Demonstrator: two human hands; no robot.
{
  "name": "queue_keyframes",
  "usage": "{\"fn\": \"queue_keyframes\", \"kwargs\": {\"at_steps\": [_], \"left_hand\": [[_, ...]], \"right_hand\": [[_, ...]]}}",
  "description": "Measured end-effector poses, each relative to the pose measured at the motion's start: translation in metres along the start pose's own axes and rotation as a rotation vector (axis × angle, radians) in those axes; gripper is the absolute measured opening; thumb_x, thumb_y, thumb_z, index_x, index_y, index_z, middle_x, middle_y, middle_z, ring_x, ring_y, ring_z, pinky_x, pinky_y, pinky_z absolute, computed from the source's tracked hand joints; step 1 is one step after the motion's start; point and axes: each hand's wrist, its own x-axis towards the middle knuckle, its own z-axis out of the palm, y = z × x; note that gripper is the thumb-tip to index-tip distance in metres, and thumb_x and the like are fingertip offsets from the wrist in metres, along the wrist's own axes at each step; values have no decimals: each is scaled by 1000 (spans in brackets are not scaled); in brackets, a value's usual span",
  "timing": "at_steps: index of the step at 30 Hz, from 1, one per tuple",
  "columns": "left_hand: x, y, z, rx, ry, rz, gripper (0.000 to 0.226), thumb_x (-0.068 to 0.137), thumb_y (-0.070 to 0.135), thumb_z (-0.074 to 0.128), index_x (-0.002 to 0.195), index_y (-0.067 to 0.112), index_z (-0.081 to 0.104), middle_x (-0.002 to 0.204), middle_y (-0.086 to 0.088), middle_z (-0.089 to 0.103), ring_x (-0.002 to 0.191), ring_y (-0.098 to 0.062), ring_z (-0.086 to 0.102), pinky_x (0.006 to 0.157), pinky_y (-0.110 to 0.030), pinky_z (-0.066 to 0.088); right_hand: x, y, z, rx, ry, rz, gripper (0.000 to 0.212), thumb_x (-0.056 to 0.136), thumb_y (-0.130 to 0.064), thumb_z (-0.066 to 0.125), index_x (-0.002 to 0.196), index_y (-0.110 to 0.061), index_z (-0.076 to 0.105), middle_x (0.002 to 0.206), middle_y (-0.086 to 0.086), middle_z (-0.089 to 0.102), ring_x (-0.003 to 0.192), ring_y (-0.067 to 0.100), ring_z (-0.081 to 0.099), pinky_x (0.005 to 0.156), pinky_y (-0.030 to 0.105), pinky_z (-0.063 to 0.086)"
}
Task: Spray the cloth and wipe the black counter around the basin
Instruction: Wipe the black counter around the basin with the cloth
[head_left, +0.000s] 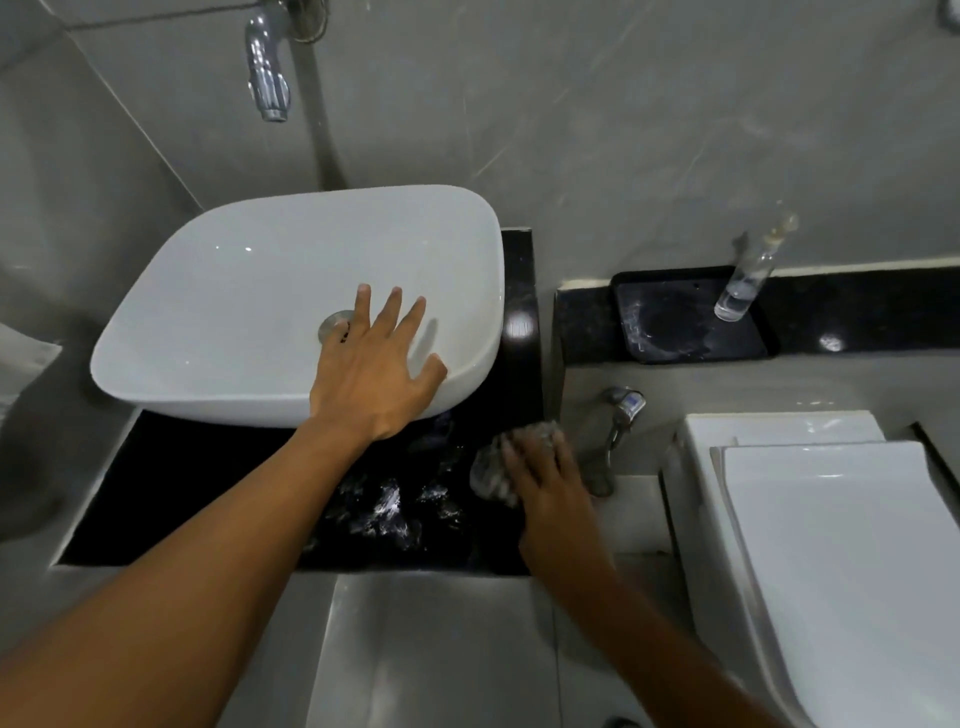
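A white basin sits on the black counter. My left hand rests flat on the basin's front right rim with its fingers spread, holding nothing. My right hand presses a crumpled grey cloth onto the counter's front right corner, beside the basin. Wet smears shine on the counter just left of the cloth. A clear spray bottle stands upright on a black tray on the ledge to the right.
A chrome tap juts from the wall above the basin. A small chrome valve sticks out of the wall right of the counter. A white toilet with its lid down fills the lower right. Grey tiled walls surround everything.
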Motion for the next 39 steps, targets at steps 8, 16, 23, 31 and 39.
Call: {"fn": "queue_keyframes", "kwargs": {"at_steps": [8,16,23,31,39], "left_hand": [[-1,3,-3,19,-9,-7,76,85,58,12,154,27,13,164,-2,10,150,-25,-6,119,-50,15],[-2,2,-1,-17,-13,-17,78,83,59,14,154,28,12,164,-1,10,150,-24,-5,119,-51,16],[0,5,-5,-25,-31,-21,82,79,61,13,154,28,12,164,-1,11,151,-25,-3,118,-51,17],[-3,5,-6,-14,-14,-18,80,81,60,12,154,28,14,163,-1,14,151,-25,-3,119,-51,14],[-4,4,-6,-1,-13,-7,75,84,56,16,154,28,15,164,-1,12,151,-23,-3,120,-49,12]], "right_hand": [[-31,-9,0,-192,-58,-80,78,65,-21,67,142,-14,52,153,5,45,142,33,39,113,45,34],[177,27,-16,-227,-116,33,72,96,-28,45,157,-9,11,166,9,6,152,35,-2,121,49,12],[149,21,-20,-219,-118,-10,74,92,-26,48,156,-11,16,166,8,12,152,33,4,123,48,12],[-55,-20,6,-107,-59,-38,82,70,-19,75,146,-12,46,155,7,41,143,32,36,119,43,26],[5,4,-3,-111,-34,-34,76,76,-20,56,150,-13,39,158,8,36,147,33,28,115,50,34]]}}
